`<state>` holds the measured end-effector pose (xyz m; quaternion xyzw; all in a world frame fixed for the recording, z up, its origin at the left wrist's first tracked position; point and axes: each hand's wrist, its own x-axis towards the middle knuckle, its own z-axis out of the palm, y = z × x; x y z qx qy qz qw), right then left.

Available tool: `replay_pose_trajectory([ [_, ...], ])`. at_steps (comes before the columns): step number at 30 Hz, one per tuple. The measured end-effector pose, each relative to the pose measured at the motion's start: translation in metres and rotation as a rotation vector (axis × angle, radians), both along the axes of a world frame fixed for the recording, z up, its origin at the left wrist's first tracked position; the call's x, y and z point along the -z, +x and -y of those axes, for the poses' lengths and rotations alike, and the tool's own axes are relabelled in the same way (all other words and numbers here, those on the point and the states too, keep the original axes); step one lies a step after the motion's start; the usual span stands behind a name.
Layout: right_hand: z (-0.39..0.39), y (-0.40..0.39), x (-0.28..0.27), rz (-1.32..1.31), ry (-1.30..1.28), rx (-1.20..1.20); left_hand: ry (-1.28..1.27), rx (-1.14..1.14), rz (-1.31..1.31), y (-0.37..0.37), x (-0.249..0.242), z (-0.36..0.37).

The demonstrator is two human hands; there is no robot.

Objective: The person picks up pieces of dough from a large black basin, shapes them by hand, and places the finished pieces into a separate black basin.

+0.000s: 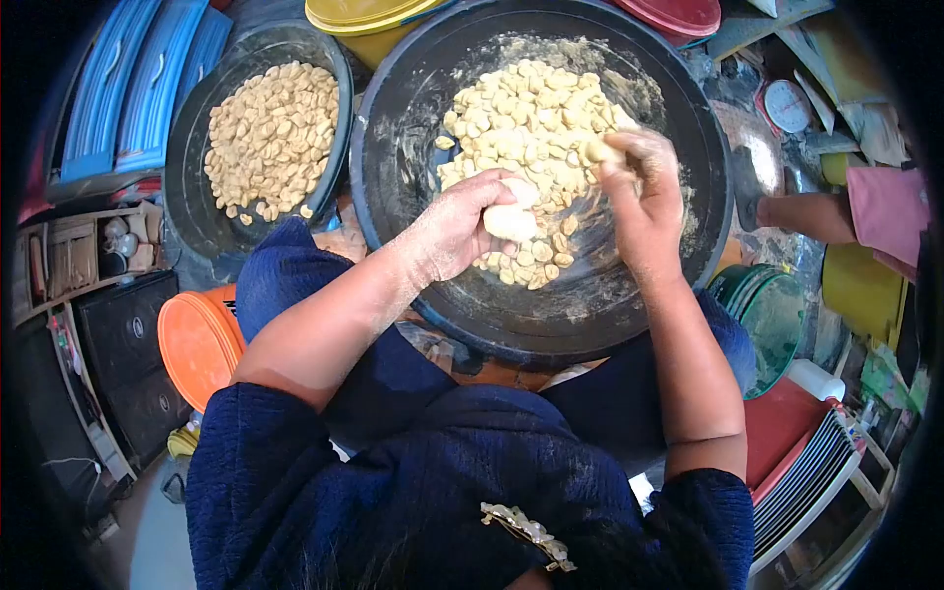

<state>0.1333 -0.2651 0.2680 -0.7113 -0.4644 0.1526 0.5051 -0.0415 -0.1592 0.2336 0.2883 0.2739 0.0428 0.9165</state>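
Observation:
My left hand (457, 221) is closed around a pale lump of dough (510, 223), which bulges out past the thumb and fingers. To its right, my right hand (649, 192) pinches a small piece of dough (600, 151) between thumb and fingertips. Both hands are above a wide black basin (629, 329) dusted with flour. Inside it lies a heap of small, flattened dough pieces (531, 103), with a few scattered toward me. Pale powder coats my hands and forearms.
A smaller dark basin (180, 187) of browner pieces stands to the left. Around me are an orange bucket (192, 344), a green tub (772, 320), a yellow tub (369, 15) and blue plastic drawers (147, 88). Another person's leg (811, 216) shows at right.

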Motion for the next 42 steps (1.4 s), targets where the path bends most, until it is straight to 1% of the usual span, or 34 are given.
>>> replay_pose_trajectory([
  [1, -0.001, 0.003, -0.005, 0.371, 0.028, -0.039, -0.029, -0.046, 0.008, 0.0, 0.001, 0.0],
  [2, 0.0, -0.002, -0.008, 0.305, -0.025, -0.139, -0.031, -0.048, 0.008, 0.001, 0.0, 0.002],
  [4, 0.005, -0.02, -0.01, 0.213, -0.121, -0.328, 0.012, -0.142, -0.03, 0.006, -0.004, 0.006],
  [5, 0.004, -0.033, -0.011, 0.214, -0.113, -0.349, 0.011, -0.139, -0.033, 0.005, -0.003, 0.007],
  [7, 0.008, -0.036, 0.009, 0.187, -0.3, -0.379, -0.112, -0.105, 0.11, 0.003, 0.001, 0.011],
  [8, 0.009, -0.032, 0.011, 0.185, -0.303, -0.376, -0.109, -0.085, 0.102, 0.004, 0.007, 0.01],
  [10, 0.009, -0.023, 0.006, -0.038, -0.067, -0.327, -0.068, -0.116, 0.089, 0.008, 0.006, 0.006],
  [11, 0.009, -0.022, 0.005, -0.036, -0.066, -0.33, -0.026, -0.147, 0.076, 0.009, 0.004, 0.004],
  [13, 0.012, -0.021, 0.006, -0.077, 0.099, -0.254, -0.023, -0.174, 0.055, 0.009, 0.004, 0.002],
  [14, 0.012, -0.022, 0.009, -0.239, 0.147, -0.198, -0.001, -0.21, -0.006, 0.01, 0.009, 0.001],
  [15, 0.011, -0.022, 0.007, -0.238, 0.146, -0.2, 0.021, -0.247, -0.068, 0.01, 0.01, 0.001],
  [16, 0.009, -0.021, 0.004, -0.446, 0.178, -0.188, 0.021, -0.249, -0.067, 0.01, 0.01, 0.002],
  [17, 0.007, -0.02, 0.0, -0.654, 0.211, -0.174, 0.135, -0.203, -0.076, 0.011, 0.009, 0.002],
  [18, 0.006, -0.021, -0.004, -0.839, 0.158, -0.181, 0.249, -0.154, -0.086, 0.012, 0.007, 0.003],
  [19, 0.006, -0.021, -0.001, -0.839, 0.159, -0.18, 0.25, -0.153, -0.085, 0.012, 0.006, 0.003],
  [21, 0.008, -0.021, 0.007, -0.894, 0.009, -0.167, 0.493, 0.175, -0.053, 0.01, 0.003, 0.004],
  [22, 0.008, -0.023, 0.01, -0.827, -0.065, -0.135, 0.552, 0.175, -0.039, 0.009, -0.004, 0.011],
  [23, 0.008, -0.023, 0.01, -0.83, -0.064, -0.131, 0.551, 0.18, -0.04, 0.011, -0.001, 0.013],
  [25, 0.007, -0.024, 0.012, -0.731, -0.2, -0.212, 0.448, 0.073, 0.07, 0.013, 0.003, 0.019],
  [26, 0.007, -0.02, 0.013, -0.687, -0.242, -0.175, 0.38, 0.078, 0.045, 0.011, 0.002, 0.018],
  [27, 0.007, -0.016, 0.012, -0.688, -0.244, -0.172, 0.377, 0.08, 0.045, 0.01, -0.001, 0.016],
  [29, 0.005, -0.009, 0.008, -0.123, -0.306, -0.156, 0.411, 0.082, 0.059, 0.009, -0.003, 0.011],
  [30, 0.005, -0.008, 0.006, -0.069, -0.39, -0.099, 0.397, 0.032, 0.07, 0.009, 0.001, 0.007],
  [31, 0.005, -0.004, 0.006, -0.07, -0.394, -0.091, 0.392, 0.04, 0.074, 0.006, 0.003, 0.001],
  [33, 0.003, 0.008, 0.007, 0.003, -0.42, -0.038, 0.737, 0.143, -0.166, 0.002, 0.003, -0.008],
  [34, 0.002, 0.014, 0.01, 0.155, -0.297, -0.082, 1.056, 0.129, -0.196, 0.002, 0.0, -0.008],
  [35, 0.003, 0.017, 0.013, 0.159, -0.298, -0.084, 1.054, 0.126, -0.194, -0.001, -0.004, -0.011],
  [37, 0.006, 0.024, 0.022, -0.5, -0.414, -0.305, 1.374, 0.679, -0.274, -0.008, -0.013, -0.02],
  [38, 0.009, 0.032, 0.032, -0.515, -0.521, -0.431, 1.374, 0.888, -0.401, -0.009, -0.017, -0.023],
  [39, 0.009, 0.036, 0.042, -0.513, -0.525, -0.43, 1.372, 0.886, -0.398, -0.014, -0.013, -0.024],
  [41, 0.012, 0.038, 0.06, -0.399, -0.75, -0.483, 1.722, 0.829, -0.544, -0.031, 0.002, -0.023],
  [42, 0.013, 0.038, 0.069, -0.378, -0.815, -0.446, 1.695, 0.819, -0.55, -0.035, 0.011, -0.029],
])
